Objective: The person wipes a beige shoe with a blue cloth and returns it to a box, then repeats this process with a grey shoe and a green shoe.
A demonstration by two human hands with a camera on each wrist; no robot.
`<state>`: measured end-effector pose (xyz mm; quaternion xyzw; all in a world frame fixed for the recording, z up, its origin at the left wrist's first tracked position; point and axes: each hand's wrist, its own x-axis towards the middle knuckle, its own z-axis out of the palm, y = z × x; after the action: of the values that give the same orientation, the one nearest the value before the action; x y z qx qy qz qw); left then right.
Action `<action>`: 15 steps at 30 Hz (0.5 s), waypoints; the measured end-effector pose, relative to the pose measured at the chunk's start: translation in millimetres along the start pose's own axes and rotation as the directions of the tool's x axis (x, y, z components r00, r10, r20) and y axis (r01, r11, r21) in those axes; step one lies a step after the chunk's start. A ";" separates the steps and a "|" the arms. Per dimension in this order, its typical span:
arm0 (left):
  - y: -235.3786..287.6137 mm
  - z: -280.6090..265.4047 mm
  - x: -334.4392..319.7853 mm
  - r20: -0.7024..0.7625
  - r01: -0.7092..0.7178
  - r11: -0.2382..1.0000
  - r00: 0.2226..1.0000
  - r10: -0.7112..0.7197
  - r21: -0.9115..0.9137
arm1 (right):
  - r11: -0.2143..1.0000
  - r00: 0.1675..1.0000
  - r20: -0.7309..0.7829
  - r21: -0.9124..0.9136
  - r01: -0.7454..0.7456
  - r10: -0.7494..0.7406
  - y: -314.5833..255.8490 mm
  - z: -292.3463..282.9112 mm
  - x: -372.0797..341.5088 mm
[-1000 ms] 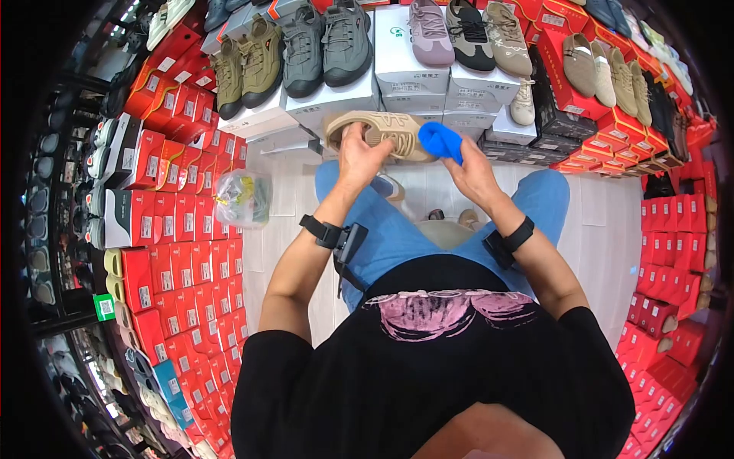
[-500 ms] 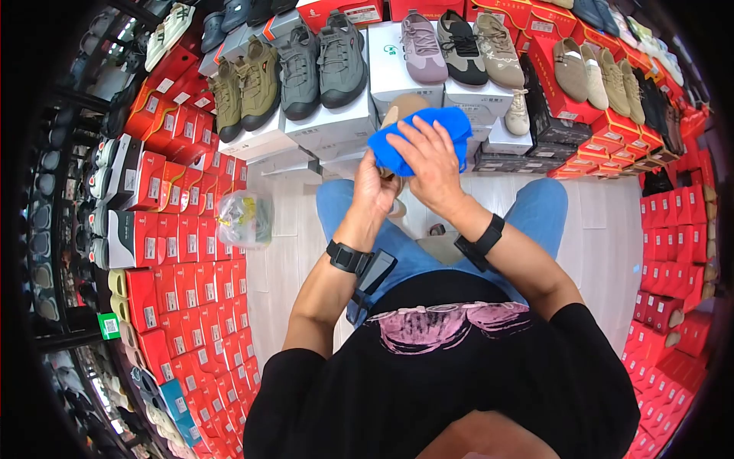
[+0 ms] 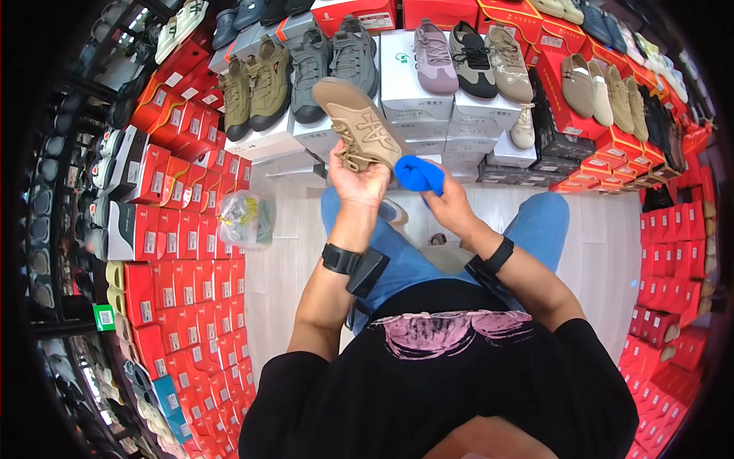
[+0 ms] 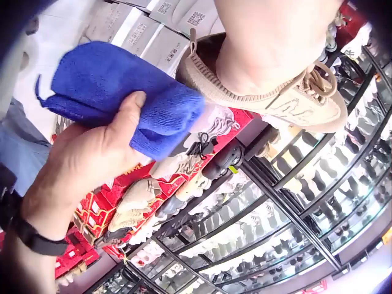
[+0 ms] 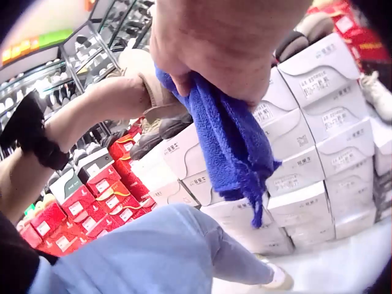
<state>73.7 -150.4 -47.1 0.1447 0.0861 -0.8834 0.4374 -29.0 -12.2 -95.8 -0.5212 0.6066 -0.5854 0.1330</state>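
A tan lace-up shoe (image 3: pixel 367 130) is held up tilted in the head view, its toe pointing up and left. The left hand (image 3: pixel 358 182) grips it, and in the left wrist view that hand (image 4: pixel 269 46) reaches into the opening of the shoe (image 4: pixel 306 109), its fingers hidden. A blue cloth (image 3: pixel 419 174) is bunched in the right hand (image 3: pixel 453 205) by the shoe's heel end. The thumb presses on the cloth (image 4: pixel 122 89) in the left wrist view. From the right hand (image 5: pixel 214 46), the cloth (image 5: pixel 229 144) hangs in folds in the right wrist view.
Pairs of shoes (image 3: pixel 353 57) stand on stacked white boxes (image 3: pixel 417 92) in front of the person. Red shoeboxes (image 3: pixel 183 287) line the left side, more (image 3: pixel 673 252) the right. A clear plastic bag (image 3: pixel 246 219) is on the floor at left, beside the person's legs (image 3: pixel 539 229).
The shoe has swung from lying sideways to toe-up and left. The right hand, spread over it with the cloth half a second ago, has moved down and right, the cloth bunched again.
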 end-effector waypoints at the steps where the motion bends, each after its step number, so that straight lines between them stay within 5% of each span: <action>1: 1.3 3.5 -0.3 0.001 -0.021 0.999 1.000 0.021 0.035 | 0.939 0.964 0.032 0.222 -0.264 0.263 11.2 1.6 -1.5; 3: 1.6 11.1 -5.6 0.033 0.010 1.000 0.999 -0.011 0.021 | 0.637 0.769 0.222 0.448 -0.627 0.600 10.9 -5.9 1.4; 4: 1.7 14.0 -7.8 0.065 0.044 0.999 0.997 -0.045 0.006 | 0.639 0.770 0.222 0.448 -0.625 0.598 7.1 -8.0 6.0; 7: -2.9 11.6 -6.5 0.155 0.128 0.992 0.980 -0.126 -0.004 | -0.070 0.507 0.453 0.792 -0.607 0.733 8.6 -7.2 24.7; 10: -13.4 9.6 -6.6 0.182 0.167 0.986 0.969 -0.168 0.022 | -0.198 0.536 0.475 0.848 -0.492 0.698 3.4 -0.8 41.5; 15: -7.0 4.9 -2.7 0.190 0.170 0.980 0.964 -0.188 0.106 | -0.115 0.526 0.412 0.855 -0.507 0.744 -16.6 -1.4 40.7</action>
<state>68.8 -145.5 -41.4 0.0667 0.0154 -0.9322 0.3554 -39.3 -39.8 -63.1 0.0831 0.3236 -0.7243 0.6031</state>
